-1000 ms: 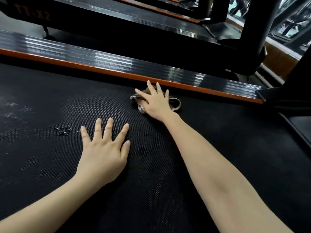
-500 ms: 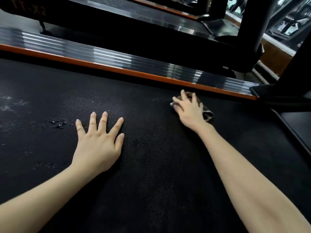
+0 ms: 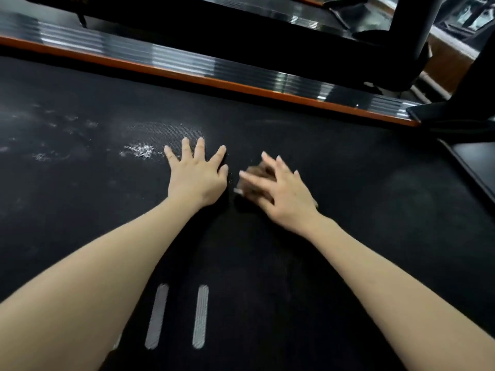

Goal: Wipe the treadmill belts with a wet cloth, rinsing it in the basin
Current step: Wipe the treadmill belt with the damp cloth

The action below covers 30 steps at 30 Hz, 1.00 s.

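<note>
The black textured treadmill belt [image 3: 348, 223] fills most of the view. My left hand [image 3: 197, 175] lies flat on it with fingers spread. Just to its right, my right hand [image 3: 284, 195] presses a small brownish cloth [image 3: 254, 178] onto the belt with straight spread fingers. The cloth is blurred and mostly hidden under that hand. White wet specks [image 3: 139, 151] lie on the belt left of my left hand. No basin is in view.
An orange-edged ribbed side rail [image 3: 241, 73] runs along the belt's far side. A black upright post [image 3: 409, 41] stands at the back right, and a dark frame part [image 3: 474, 167] borders the belt's right end. Two grey stripes [image 3: 179, 315] mark the near belt.
My right hand has slid the cloth from near the far rail back and left, ending close beside my left hand. The view has shifted, and the left hand stays flat on the belt.
</note>
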Tool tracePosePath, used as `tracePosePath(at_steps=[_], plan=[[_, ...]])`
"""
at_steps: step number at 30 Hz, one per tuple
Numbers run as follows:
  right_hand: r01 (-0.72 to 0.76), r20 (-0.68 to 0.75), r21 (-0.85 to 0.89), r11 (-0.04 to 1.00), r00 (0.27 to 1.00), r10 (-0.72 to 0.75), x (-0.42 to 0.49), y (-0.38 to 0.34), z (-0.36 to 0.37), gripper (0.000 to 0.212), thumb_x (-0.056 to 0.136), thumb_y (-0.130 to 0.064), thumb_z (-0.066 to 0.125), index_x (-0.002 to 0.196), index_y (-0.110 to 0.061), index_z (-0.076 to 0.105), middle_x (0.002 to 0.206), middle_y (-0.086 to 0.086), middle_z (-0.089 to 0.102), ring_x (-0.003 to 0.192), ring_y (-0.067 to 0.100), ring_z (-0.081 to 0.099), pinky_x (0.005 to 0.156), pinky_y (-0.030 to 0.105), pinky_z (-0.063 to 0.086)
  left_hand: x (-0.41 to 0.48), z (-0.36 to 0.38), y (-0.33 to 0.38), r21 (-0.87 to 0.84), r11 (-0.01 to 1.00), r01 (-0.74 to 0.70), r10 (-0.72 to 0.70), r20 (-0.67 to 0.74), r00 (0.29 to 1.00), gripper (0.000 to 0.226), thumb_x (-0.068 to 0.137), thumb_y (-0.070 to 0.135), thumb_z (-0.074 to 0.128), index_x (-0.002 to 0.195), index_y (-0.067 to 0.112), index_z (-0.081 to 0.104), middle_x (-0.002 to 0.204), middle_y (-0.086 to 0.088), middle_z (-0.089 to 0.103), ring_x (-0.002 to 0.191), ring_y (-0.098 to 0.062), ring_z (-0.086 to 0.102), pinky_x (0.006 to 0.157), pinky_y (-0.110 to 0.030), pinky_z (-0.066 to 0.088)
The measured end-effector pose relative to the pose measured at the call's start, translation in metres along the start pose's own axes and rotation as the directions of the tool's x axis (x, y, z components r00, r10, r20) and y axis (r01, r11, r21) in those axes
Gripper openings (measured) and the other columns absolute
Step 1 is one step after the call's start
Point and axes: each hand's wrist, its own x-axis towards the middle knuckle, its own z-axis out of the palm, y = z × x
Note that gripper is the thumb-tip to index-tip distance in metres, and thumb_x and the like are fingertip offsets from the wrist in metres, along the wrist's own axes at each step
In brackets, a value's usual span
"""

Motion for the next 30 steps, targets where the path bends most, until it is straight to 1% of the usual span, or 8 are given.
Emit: tracePosePath(at_steps=[5,8,11,14,19,22,27,30], plan=[[-0.123,0.027,-0.019,0.992,0.992,0.123,-0.001,-0.021,0.001,0.043,0.095,-0.050,0.038,0.138,-0.050,0.037,0.160,-0.005,0.005,0.146,0.030,0.002,0.112,0.062,0.012,-0.025,-0.028,-0.022,-0.377,0.926,-0.001,-0.041,-0.103,0.994,0.047,0.098,0.034,0.040,0.145,0.029,0.035,0.156,-0.004,0.023,0.146,-0.024,0.011,0.118,-0.045,0.003],[0.143,-0.018,-0.005,0.990,0.990,-0.143,-0.051,-0.062,0.006,0.053,0.085,-0.059,0.031,0.130,-0.041,0.053,0.155,0.001,0.027,0.141,0.045,0.015,0.103,0.069,0.024,-0.064,-0.039,-0.055,-0.242,0.965,-0.100,0.052,-0.199,0.979,0.044,0.098,0.035,0.042,0.143,0.031,0.039,0.155,0.000,0.026,0.145,-0.021,0.013,0.117,-0.042,0.001],[0.472,0.021,0.023,0.882,0.881,-0.472,-0.115,-0.093,0.014,0.042,0.089,-0.049,0.042,0.128,-0.038,0.056,0.152,0.002,0.035,0.138,0.047,0.024,0.101,0.067,0.023,-0.099,-0.033,-0.092,-0.107,0.985,-0.135,0.120,-0.139,0.983,0.046,0.097,0.044,0.037,0.143,0.034,0.038,0.155,0.002,0.026,0.146,-0.024,0.013,0.117,-0.048,0.001],[0.558,0.028,0.025,0.829,0.829,-0.559,-0.100,-0.080,0.005,0.041,0.090,-0.038,0.045,0.128,-0.034,0.057,0.151,0.007,0.036,0.135,0.044,0.033,0.100,0.064,0.029,-0.117,-0.020,-0.114,0.024,0.991,-0.130,0.131,-0.034,0.991,0.072,0.082,0.064,0.004,0.146,0.040,0.026,0.157,0.005,0.020,0.146,-0.027,0.011,0.115,-0.054,0.003],[-0.043,0.007,0.040,0.998,0.999,0.043,0.020,-0.049,0.005,0.043,0.097,-0.024,0.044,0.137,-0.038,0.045,0.159,-0.002,0.013,0.145,0.033,0.008,0.110,0.065,0.014,-0.116,-0.013,-0.116,0.044,0.990,-0.134,0.136,-0.036,0.990,0.079,0.076,0.065,-0.006,0.147,0.043,0.021,0.158,0.007,0.017,0.146,-0.024,0.007,0.116,-0.054,0.002],[-0.116,0.009,0.010,0.993,0.993,0.116,0.038,-0.068,0.011,0.038,0.098,-0.043,0.039,0.136,-0.044,0.044,0.159,-0.007,0.010,0.145,0.034,0.002,0.112,0.063,0.010,-0.117,-0.011,-0.116,0.051,0.990,-0.133,0.135,-0.040,0.990,0.072,0.081,0.062,-0.003,0.147,0.043,0.019,0.158,0.008,0.014,0.147,-0.023,0.005,0.116,-0.052,0.000],[0.454,-0.015,0.040,0.890,0.891,-0.454,-0.075,-0.125,0.024,0.044,0.090,-0.046,0.040,0.128,-0.032,0.058,0.151,0.005,0.036,0.137,0.049,0.025,0.099,0.068,0.023,-0.116,-0.011,-0.115,0.053,0.989,-0.138,0.141,-0.060,0.988,0.065,0.086,0.057,0.005,0.147,0.041,0.021,0.158,0.007,0.015,0.146,-0.024,0.007,0.116,-0.053,0.001],[0.503,0.065,0.005,0.864,0.862,-0.502,-0.064,-0.100,0.013,0.043,0.091,-0.034,0.045,0.134,-0.033,0.052,0.154,0.005,0.028,0.140,0.041,0.022,0.103,0.066,0.020,-0.117,-0.010,-0.116,0.062,0.989,-0.135,0.139,-0.064,0.988,0.059,0.091,0.057,0.009,0.147,0.041,0.020,0.158,0.007,0.015,0.146,-0.024,0.007,0.116,-0.053,0.001]])
